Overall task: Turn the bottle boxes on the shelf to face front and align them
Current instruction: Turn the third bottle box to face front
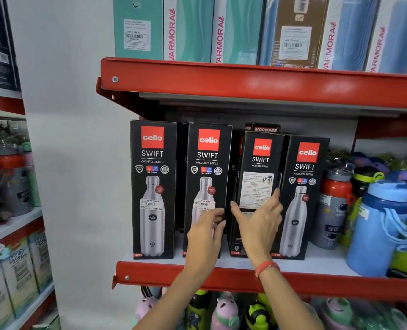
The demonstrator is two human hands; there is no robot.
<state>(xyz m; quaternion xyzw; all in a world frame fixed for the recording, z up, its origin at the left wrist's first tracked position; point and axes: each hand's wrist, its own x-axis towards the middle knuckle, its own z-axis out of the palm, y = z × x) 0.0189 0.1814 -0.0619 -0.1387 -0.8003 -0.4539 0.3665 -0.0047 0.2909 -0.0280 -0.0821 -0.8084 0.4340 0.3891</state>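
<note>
Several black Cello Swift bottle boxes stand in a row on the red shelf [221, 275]. The far-left box [153, 186] and the second box [207, 167] show their bottle picture to the front. The third box [257, 177] shows a side with a white printed label. The fourth box [305, 198] faces front, angled slightly. My left hand [207, 232] grips the lower right edge of the second box. My right hand [257, 222] spreads over the third box, thumb at its left edge and fingers on its face and right edge.
Loose bottles [378, 222] in blue, red and green crowd the shelf right of the boxes. A Modware box [264, 128] stands behind the row. Tall Varmora boxes [197, 29] fill the upper shelf. Children's bottles [224, 310] sit below; another rack [9, 210] stands left.
</note>
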